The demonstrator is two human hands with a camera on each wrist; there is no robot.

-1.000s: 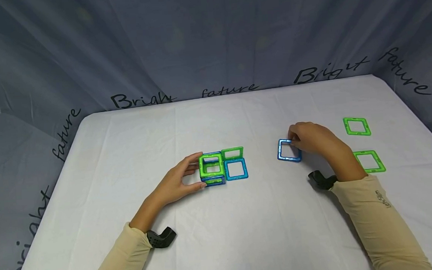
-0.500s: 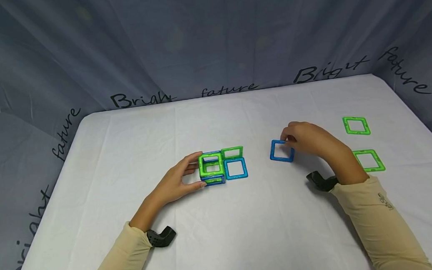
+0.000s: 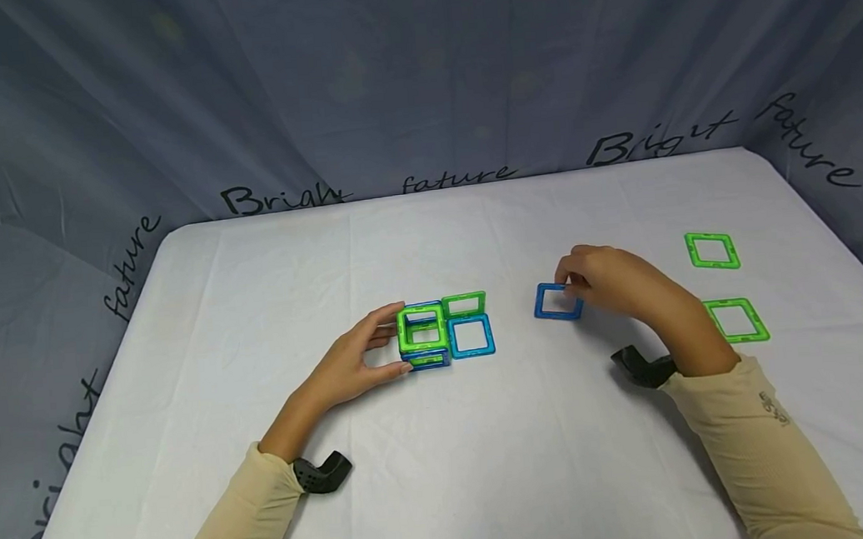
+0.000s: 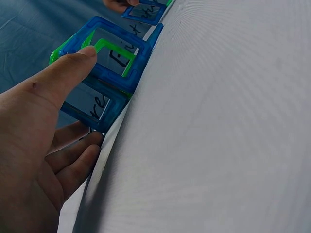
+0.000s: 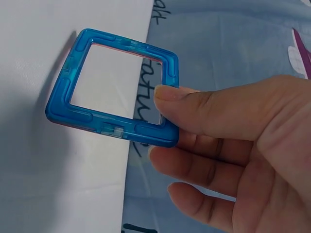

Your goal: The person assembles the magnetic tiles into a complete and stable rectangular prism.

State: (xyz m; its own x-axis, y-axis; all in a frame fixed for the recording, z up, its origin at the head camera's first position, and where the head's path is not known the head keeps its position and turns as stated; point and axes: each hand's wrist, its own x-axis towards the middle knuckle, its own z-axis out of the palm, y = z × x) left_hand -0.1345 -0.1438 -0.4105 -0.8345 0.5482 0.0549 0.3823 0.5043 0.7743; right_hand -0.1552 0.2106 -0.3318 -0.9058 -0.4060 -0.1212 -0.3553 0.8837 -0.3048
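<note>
My left hand grips a small cube of green and blue magnetic tiles, the thumb on its front face and the index finger at its far side. Joined to the cube's right is a blue square tile lying flat, with a green tile standing along its back edge. Out to the right, my right hand pinches one blue square magnetic tile by its edge, thumb on the near face. That tile is tilted, its open frame pointing left toward the cube.
Two loose green square tiles, one farther back and one nearer, lie on the right of the white-covered table. A dark curtain with handwritten lettering hangs behind and beside the table.
The right hand has shifted a little left with the blue tile, which now tilts more. The left hand and the cube have stayed in place.
</note>
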